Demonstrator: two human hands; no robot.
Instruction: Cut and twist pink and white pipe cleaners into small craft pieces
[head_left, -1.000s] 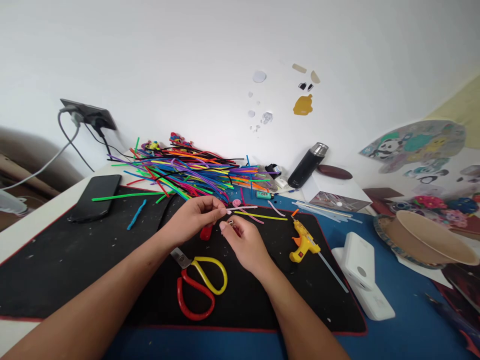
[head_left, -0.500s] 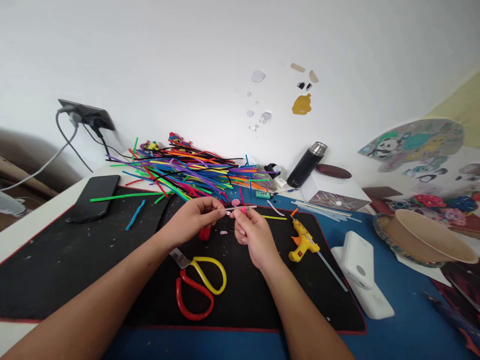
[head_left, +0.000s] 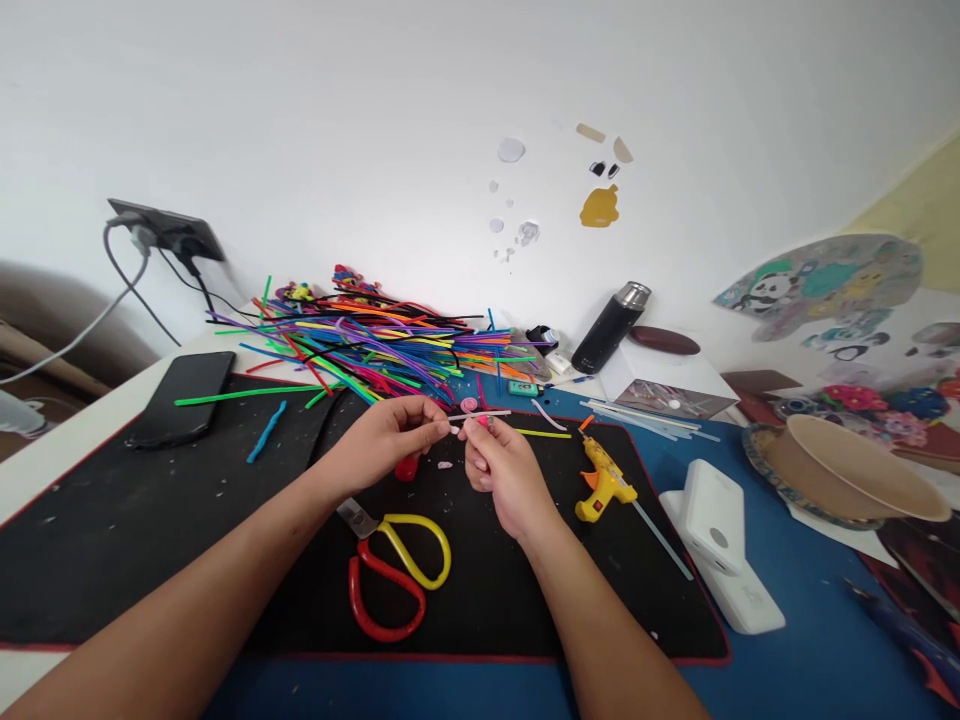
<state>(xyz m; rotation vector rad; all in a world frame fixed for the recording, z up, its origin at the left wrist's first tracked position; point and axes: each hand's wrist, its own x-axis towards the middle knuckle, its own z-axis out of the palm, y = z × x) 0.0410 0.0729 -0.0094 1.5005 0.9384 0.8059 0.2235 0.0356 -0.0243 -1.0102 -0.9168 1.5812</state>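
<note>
My left hand (head_left: 401,435) and my right hand (head_left: 510,470) meet above the black mat (head_left: 285,540), both with fingers pinched. Between their fingertips is a pale pink pipe cleaner (head_left: 495,413), one end pointing right; a brighter pink bit shows at my right fingers. Most of the held part is hidden by the fingers. Just behind lies a pink coil (head_left: 469,404). A small pale pink scrap (head_left: 445,465) rests on the mat below. Nearer to me are scissors (head_left: 416,550) with one yellow and one red handle, their blades partly under my left forearm.
A heap of coloured pipe cleaners (head_left: 375,345) lies at the back. On the right are a yellow glue gun (head_left: 606,480), white power banks (head_left: 716,520) and a black flask (head_left: 611,328). A phone (head_left: 180,400) and a blue twisted piece (head_left: 266,432) lie left.
My fingertips have shifted very slightly, still pinched on the pale pink pipe cleaner. The whole view has moved a little; nothing on the mat has been displaced.
</note>
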